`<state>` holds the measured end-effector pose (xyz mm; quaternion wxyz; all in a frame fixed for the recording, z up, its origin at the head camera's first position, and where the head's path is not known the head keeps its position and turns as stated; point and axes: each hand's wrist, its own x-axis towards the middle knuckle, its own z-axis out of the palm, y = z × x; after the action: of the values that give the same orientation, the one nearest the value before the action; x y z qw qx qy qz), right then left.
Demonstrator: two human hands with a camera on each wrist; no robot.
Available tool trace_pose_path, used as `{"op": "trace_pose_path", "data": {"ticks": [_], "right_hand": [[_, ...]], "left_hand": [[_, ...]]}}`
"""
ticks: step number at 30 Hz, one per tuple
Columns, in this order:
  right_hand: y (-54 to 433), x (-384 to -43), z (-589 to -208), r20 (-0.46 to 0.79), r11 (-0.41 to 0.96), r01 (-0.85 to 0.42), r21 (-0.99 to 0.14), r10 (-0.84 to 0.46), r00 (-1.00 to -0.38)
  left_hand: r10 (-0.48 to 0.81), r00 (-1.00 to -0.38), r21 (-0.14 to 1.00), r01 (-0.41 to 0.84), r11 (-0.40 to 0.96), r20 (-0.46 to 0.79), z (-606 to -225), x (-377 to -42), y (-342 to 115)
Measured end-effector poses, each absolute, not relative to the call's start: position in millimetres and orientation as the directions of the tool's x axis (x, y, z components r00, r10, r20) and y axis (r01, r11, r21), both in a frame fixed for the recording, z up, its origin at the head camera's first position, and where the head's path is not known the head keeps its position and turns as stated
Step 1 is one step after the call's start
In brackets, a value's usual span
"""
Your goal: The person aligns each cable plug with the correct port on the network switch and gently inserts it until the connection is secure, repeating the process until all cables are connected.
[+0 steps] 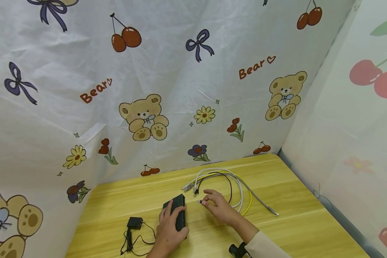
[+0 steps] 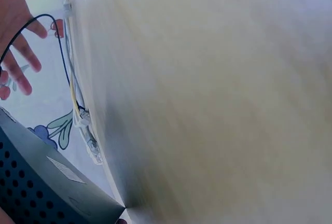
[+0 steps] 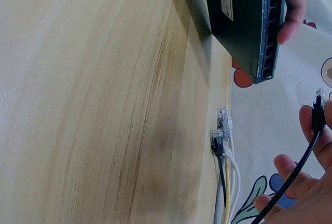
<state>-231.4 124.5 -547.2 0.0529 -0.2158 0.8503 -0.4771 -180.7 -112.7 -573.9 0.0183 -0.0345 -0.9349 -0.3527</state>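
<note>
My left hand (image 1: 171, 229) grips a black network switch (image 1: 181, 201), fingers over its top and thumb at the near side. In the right wrist view the switch (image 3: 236, 22) is tilted, its row of ports facing my right hand (image 3: 306, 193). Round holes dot another side of it in the left wrist view. Between thumb and index finger, my right hand pinches the clear-tipped plug (image 3: 318, 112) of a black Ethernet cable (image 3: 288, 182). That plug is a short way to the right of the switch in the head view.
White (image 1: 241, 193), yellow (image 1: 251, 202) and grey Ethernet cables (image 1: 259, 197) lie looped beyond my right hand. A black power adapter (image 1: 135, 223) with a bundled cord sits left of the switch. Patterned cloth (image 1: 180, 82) hangs along the table's back edge.
</note>
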Motion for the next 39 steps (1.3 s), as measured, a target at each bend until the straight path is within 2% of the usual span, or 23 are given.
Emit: {"op": "trace_pose_path", "data": {"ticks": [23,39], "right_hand": [[122.3,-234.9,-541.1,0.1,0.433,-0.269,-0.86,-0.374,-0.922],[115.5,-237.5,-530.6,0.122,0.423,-0.295,-0.857,-0.39,-0.913]], "left_hand": [[0.129,-0.94,0.611,0.307,0.729,0.317,-551.0,-162.7,-114.1],[0.178,-0.894,0.525,0.392,0.755,0.411,-540.3,-152.6,-109.7]]}}
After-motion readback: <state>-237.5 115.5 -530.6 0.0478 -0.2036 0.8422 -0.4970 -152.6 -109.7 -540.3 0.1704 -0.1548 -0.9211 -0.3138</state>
